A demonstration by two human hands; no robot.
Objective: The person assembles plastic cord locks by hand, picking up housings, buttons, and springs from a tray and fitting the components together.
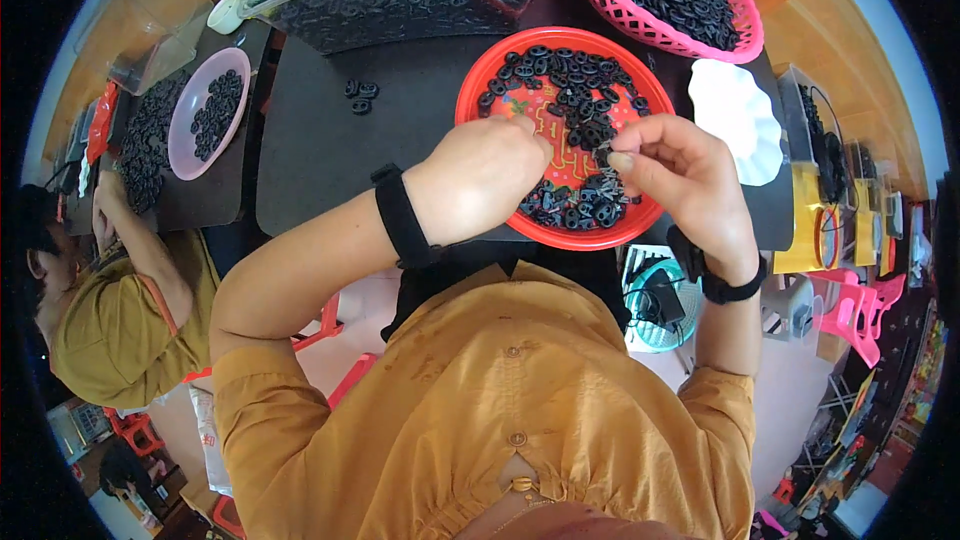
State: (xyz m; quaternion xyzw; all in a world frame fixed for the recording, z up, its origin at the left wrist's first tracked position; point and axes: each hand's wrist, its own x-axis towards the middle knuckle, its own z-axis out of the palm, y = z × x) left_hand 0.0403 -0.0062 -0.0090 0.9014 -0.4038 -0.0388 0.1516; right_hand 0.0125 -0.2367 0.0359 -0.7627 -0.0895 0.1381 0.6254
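Observation:
A round red tray [575,238] sits at the table's front edge, holding many small black oval pieces with holes [578,70]. Thin silvery bits [612,186] lie among them at the near right. Over the tray's left side my left hand [485,178] is closed, its back toward me; whatever its fingers hold is hidden. My right hand [692,172] reaches over the right rim, thumb and forefinger pinched near the black pieces. Something tiny may be between those fingertips, too small to name. The two hands are apart.
A clear bin [400,15] and a pink basket [745,25] at the back hold more black pieces. Several loose pieces [361,92] lie left of the tray. A white scalloped dish [738,120] is at right. Another person [130,330] works at left beside a pink bowl [183,145].

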